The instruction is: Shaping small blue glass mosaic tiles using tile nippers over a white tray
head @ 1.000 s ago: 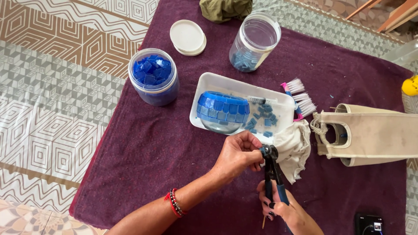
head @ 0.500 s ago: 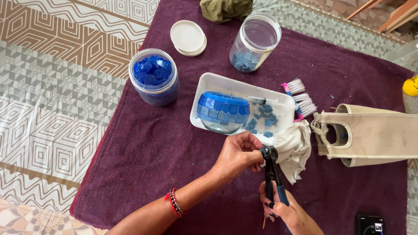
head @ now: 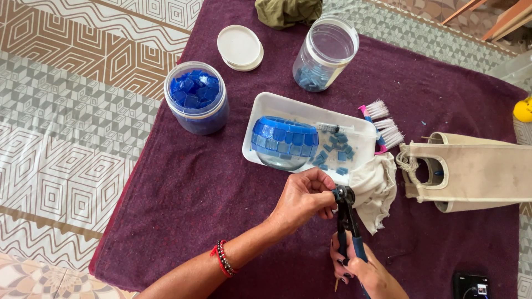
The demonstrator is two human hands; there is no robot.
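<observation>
Pinching a small tile piece, hidden by fingers, left hand (head: 302,196) meets nipper head (head: 344,195); right hand (head: 360,270) grips closed around blue handles (head: 354,246).

A matt, fuzzy maroon cloth (head: 166,205) is covering the patterned floor, and the white tray (head: 266,108) on it is looking like smooth plastic. The glass bowl (head: 284,141) is carrying glossy blue tiles, while the two jars (head: 326,52) are showing clear, shiny plastic. The cutters (head: 348,221) are showing dark metal with blue rubbery grips.
</observation>
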